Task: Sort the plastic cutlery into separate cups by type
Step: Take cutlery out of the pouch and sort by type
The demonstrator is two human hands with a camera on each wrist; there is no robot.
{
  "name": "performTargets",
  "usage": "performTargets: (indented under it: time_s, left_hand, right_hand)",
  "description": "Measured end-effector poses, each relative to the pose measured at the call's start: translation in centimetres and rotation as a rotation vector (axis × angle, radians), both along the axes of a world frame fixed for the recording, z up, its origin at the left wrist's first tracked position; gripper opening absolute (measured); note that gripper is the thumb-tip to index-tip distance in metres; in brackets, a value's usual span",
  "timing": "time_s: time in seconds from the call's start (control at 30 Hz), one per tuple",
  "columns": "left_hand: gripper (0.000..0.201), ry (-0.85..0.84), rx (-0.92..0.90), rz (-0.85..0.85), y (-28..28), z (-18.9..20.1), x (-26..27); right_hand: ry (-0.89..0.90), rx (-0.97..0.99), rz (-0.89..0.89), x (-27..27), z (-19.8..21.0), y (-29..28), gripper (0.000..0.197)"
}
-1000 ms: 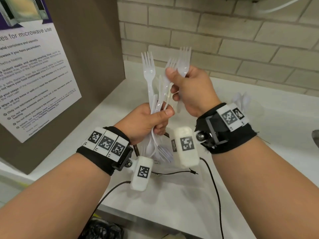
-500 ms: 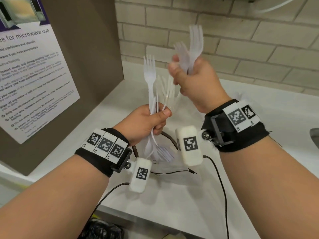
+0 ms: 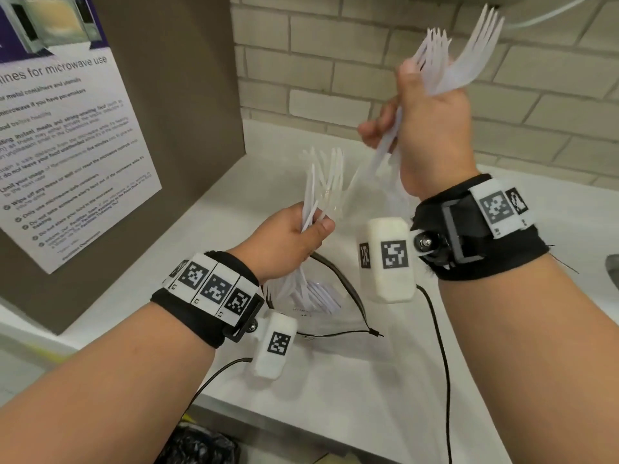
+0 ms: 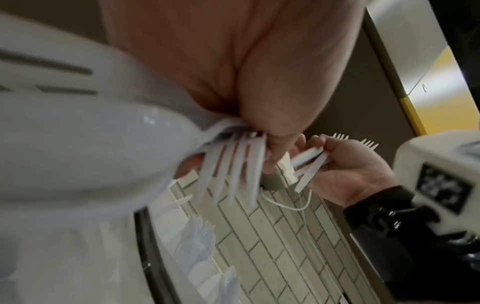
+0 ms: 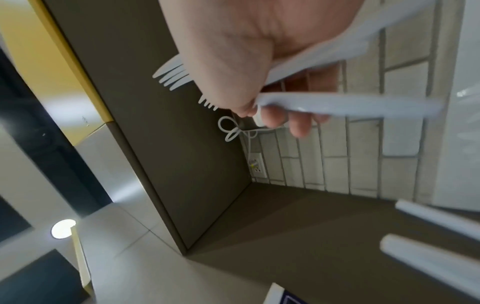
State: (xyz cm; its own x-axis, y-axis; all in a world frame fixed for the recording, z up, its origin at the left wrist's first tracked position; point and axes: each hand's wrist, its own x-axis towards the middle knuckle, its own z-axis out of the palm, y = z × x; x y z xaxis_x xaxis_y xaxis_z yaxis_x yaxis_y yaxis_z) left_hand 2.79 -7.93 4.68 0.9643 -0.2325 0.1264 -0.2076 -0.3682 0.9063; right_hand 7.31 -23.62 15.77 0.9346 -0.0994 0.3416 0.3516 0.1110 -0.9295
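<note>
My left hand (image 3: 313, 226) grips a bundle of white plastic cutlery (image 3: 323, 177) above the white counter (image 3: 335, 380). Handles stick up from the fist and fork tines (image 3: 318, 296) hang below it. In the left wrist view a spoon bowl (image 4: 91, 144) and fork tines (image 4: 231, 164) fill the frame under the palm. My right hand (image 3: 392, 105) is raised up and to the right, clear of the bundle, and grips several white forks (image 3: 452, 58) with tines up. The right wrist view shows those forks' tines (image 5: 171, 76) and a handle (image 5: 337, 105). More translucent cutlery (image 4: 197, 246) stands by the brick wall; I cannot tell what holds it.
A brown cabinet side (image 3: 187, 95) with a microwave notice (image 3: 67, 145) stands on the left. The brick wall (image 3: 335, 61) closes the back. Thin black cables (image 3: 438, 329) run from the wrist cameras over the counter. A white cord (image 5: 233, 129) hangs near a wall socket (image 5: 257, 166).
My right hand has lifted up and to the right, drawing the forks out of the bundle. The left hand has stayed in place, now holding mostly handles upward.
</note>
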Motion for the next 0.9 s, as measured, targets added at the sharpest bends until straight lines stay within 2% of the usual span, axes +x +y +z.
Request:
performTargets:
  time_s: [0.07, 0.17, 0.23, 0.3, 0.4, 0.53, 0.67, 0.8, 0.9]
  left_hand:
    - [0.027, -0.044, 0.025, 0.03, 0.0, 0.2, 0.0]
    - [0.023, -0.035, -0.043, 0.002, -0.2, 0.4, -0.1]
    - [0.023, -0.012, -0.105, -0.017, -0.2, 0.3, -0.1]
    - [0.026, 0.057, -0.252, -0.049, -0.3, 0.1, -0.2]
    - [0.029, 0.217, -0.557, -0.049, -0.4, 0.0, -0.1]
    - [0.031, 0.293, -0.86, 0.073, 0.0, 0.2, 0.7]
    - [0.034, 0.314, -1.117, 0.124, 0.8, 0.4, 1.4]
    - [0.037, 0.262, -1.129, 0.2, 0.7, 0.1, 1.5]
    - [0.035, 0.266, -1.149, 0.244, 0.4, -0.2, 1.5]
  right_hand:
    - [0.024, -0.117, 0.018, -0.1, -0.9, -0.1, 0.013]
    - [0.102, -0.356, 0.07, -0.3, -2.8, 0.1, 0.015]
    - [0.19, -0.365, 0.145, -0.6, -3.9, 0.2, 0.012]
    - [0.254, -0.315, 0.202, -0.9, -4.4, 0.4, 0.008]
    - [0.277, -0.306, 0.248, -1.2, -4.8, 0.3, 0.013]
    - [0.27, -0.475, 0.329, -1.9, -5.3, 0.2, 0.022]
    - [0.345, -0.653, 0.342, -2.6, -6.3, 0.8, 0.025]
    - [0.3, -0.605, 0.375, -3.3, -7.1, 1.5, 0.028]
    - [0.199, -0.612, 0.418, -3.6, -7.0, 1.9, 0.008]
